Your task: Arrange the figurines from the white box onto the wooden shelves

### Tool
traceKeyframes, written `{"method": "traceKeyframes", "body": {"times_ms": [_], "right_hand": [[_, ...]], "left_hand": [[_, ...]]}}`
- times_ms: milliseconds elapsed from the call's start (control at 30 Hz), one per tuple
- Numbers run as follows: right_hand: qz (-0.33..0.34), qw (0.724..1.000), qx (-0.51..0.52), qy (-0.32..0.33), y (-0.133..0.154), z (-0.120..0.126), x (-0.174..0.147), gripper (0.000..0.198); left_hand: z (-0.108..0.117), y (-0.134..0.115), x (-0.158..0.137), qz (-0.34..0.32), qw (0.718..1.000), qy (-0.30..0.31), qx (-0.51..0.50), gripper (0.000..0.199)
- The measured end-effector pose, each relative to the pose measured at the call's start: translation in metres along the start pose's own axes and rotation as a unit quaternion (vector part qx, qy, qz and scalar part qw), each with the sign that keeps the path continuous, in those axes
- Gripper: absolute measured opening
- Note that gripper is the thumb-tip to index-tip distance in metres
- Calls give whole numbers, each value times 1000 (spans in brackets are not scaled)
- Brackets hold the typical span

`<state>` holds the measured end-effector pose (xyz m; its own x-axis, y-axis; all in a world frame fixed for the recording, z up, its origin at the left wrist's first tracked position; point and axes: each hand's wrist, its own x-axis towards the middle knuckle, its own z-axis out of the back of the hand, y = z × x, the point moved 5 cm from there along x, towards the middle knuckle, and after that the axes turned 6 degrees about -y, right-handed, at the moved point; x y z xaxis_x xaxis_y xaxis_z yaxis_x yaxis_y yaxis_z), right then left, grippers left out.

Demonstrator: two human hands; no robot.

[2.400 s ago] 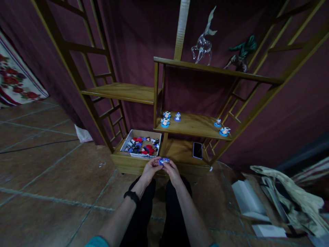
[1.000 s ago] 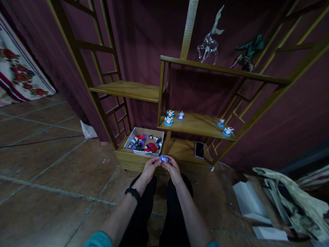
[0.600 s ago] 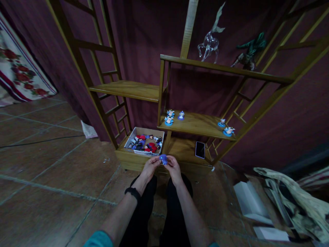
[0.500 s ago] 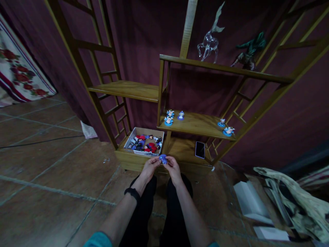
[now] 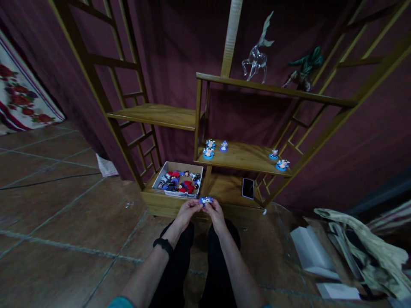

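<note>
A small purple and white figurine (image 5: 206, 200) is held between my two hands, just in front of the low shelf. My left hand (image 5: 186, 212) pinches its left side, and my right hand (image 5: 215, 214) grips it from the right. Just beyond my left hand is an open cardboard box (image 5: 162, 192) of red, black and purple figurines (image 5: 186, 186). On the shelf above, two blue-based figurines (image 5: 208, 153) and a purple one (image 5: 224, 146) stand at the left. Two more blue-based figurines (image 5: 282, 165) stand at the right end.
A phone (image 5: 248, 188) lies on the lower shelf (image 5: 224, 187). The top shelf bears a clear glass horse (image 5: 257, 57) and a green-brown statue (image 5: 305, 70). White boxes (image 5: 313, 252) and a pale cloth bag (image 5: 362, 244) lie on the floor at right.
The purple figurine has been turned in my fingers, so its white parts now show. Both hands still hold it at nearly the same place. The view has shifted slightly.
</note>
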<state>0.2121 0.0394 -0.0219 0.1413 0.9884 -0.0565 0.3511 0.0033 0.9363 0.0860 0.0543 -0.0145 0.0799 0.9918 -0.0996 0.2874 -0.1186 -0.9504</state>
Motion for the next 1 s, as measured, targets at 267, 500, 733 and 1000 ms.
{"method": "traceKeyframes", "body": {"times_ms": [267, 500, 733, 1000], "right_hand": [[18, 1000, -18, -4, 10, 0, -4, 37], [45, 998, -48, -18, 18, 5, -6, 29], [66, 992, -70, -76, 38, 15, -2, 28], [171, 977, -101, -78, 151, 40, 35, 31]], "left_hand": [[-4, -6, -3, 2, 1000, 15, 16, 23], [-10, -12, -6, 6, 998, 42, 43, 21], [-16, -15, -8, 41, 999, 20, 11, 28], [-8, -20, -4, 51, 999, 11, -8, 35]]}}
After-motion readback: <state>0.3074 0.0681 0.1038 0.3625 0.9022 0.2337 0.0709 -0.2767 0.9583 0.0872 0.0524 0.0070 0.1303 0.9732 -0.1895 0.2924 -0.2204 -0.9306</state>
